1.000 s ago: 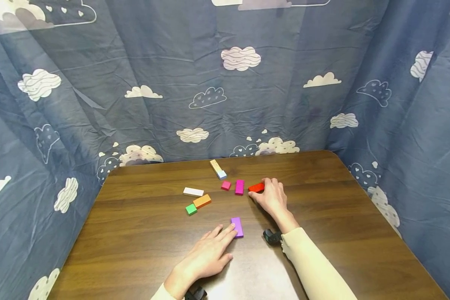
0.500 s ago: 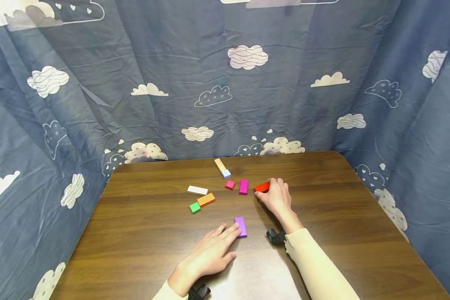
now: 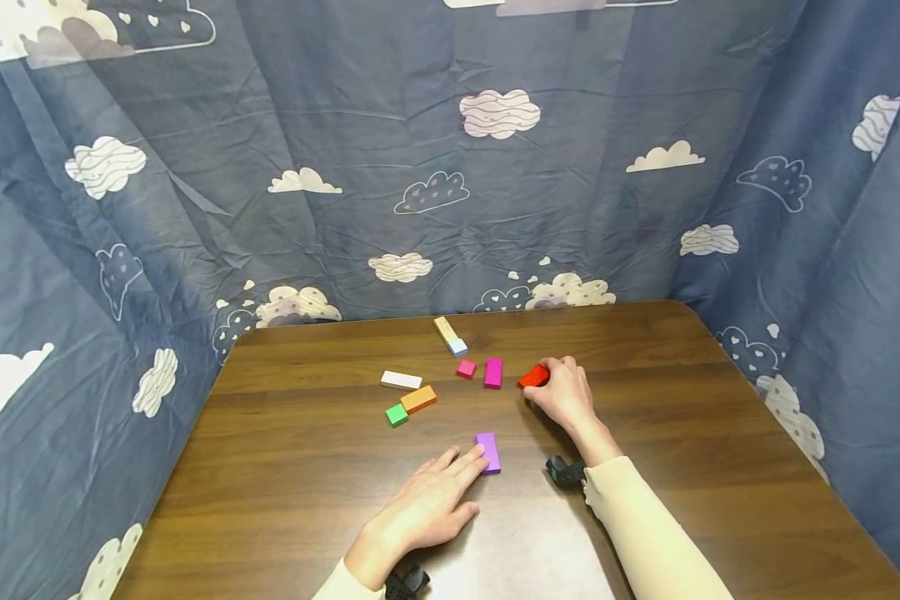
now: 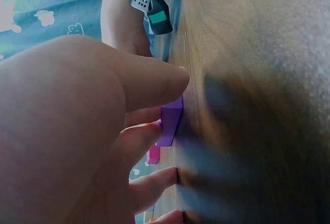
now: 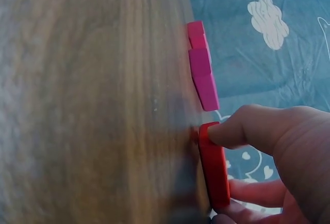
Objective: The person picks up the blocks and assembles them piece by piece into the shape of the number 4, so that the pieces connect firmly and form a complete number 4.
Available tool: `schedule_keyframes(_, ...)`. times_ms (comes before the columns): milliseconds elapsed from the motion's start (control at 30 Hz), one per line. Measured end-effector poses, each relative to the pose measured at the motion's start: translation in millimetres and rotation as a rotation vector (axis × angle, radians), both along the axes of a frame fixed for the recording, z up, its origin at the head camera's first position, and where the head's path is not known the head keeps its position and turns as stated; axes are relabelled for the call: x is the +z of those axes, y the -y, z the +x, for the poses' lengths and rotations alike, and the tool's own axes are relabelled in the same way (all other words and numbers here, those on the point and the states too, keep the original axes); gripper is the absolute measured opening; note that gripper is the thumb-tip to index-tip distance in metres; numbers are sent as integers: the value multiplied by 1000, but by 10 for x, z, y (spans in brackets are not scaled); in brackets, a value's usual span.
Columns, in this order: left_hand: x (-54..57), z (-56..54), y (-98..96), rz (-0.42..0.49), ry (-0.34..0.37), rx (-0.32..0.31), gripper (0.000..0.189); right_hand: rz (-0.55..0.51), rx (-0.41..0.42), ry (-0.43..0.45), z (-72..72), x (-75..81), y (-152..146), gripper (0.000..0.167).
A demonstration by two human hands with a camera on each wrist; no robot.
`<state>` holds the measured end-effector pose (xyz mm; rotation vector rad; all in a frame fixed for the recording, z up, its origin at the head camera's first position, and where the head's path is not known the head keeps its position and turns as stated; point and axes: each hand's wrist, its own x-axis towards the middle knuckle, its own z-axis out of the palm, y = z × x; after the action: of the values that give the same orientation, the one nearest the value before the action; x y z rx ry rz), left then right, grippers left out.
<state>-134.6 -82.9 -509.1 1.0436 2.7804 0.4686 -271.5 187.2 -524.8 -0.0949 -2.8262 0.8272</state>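
Observation:
My left hand (image 3: 427, 504) lies flat with fingers spread, its fingertips resting on the purple block (image 3: 489, 454). In the left wrist view the thumb stretches out in front of that purple block (image 4: 170, 121). Farther off and to the right, my right hand (image 3: 566, 396) pinches a red block (image 3: 532, 377) between thumb and fingers. The right wrist view shows the thumb on one end of the red block (image 5: 214, 167) and fingertips at its other end. Just left of it are a magenta block (image 3: 493, 373) and a small pinkish-red block (image 3: 467, 368).
On the wooden table (image 3: 285, 467) are a white block (image 3: 401, 380), an orange block (image 3: 418, 399) touching a green block (image 3: 397, 415), and a pale wood-coloured block (image 3: 445, 328) against a light blue one (image 3: 457, 347). A cloud-patterned curtain (image 3: 390, 75) hangs behind.
The head view has shifted slightly. My right hand has turned the red block a little and moved it slightly right, away from the magenta one. My left hand stays on the purple block.

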Motion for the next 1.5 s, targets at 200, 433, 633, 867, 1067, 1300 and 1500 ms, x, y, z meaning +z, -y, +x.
schedule_keyframes(200,-14,-15,-11,5,-10,-2,61,5,10,-18,-10,-4,-14,61)
schedule_keyframes(433,-7,-32,1,11,-29,-6,61,0,22,-32,-43,25,-31,66)
schedule_keyframes(633,16,-33,-3,10,-31,-7,60,12,43,-39,-58,60,-58,61)
schedule_keyframes(867,6,-10,-8,6,-38,-14,60,-10,113,-26,-27,114,-66,59)
schedule_keyframes(1067,3,-1,-9,6,-52,-21,61,-35,165,-24,10,169,-42,57)
schedule_keyframes(1300,2,1,8,12,-55,-30,61,-71,223,-33,64,260,-10,60)
schedule_keyframes(1500,-8,7,21,5,-62,-27,61,-81,257,-76,111,360,30,62)
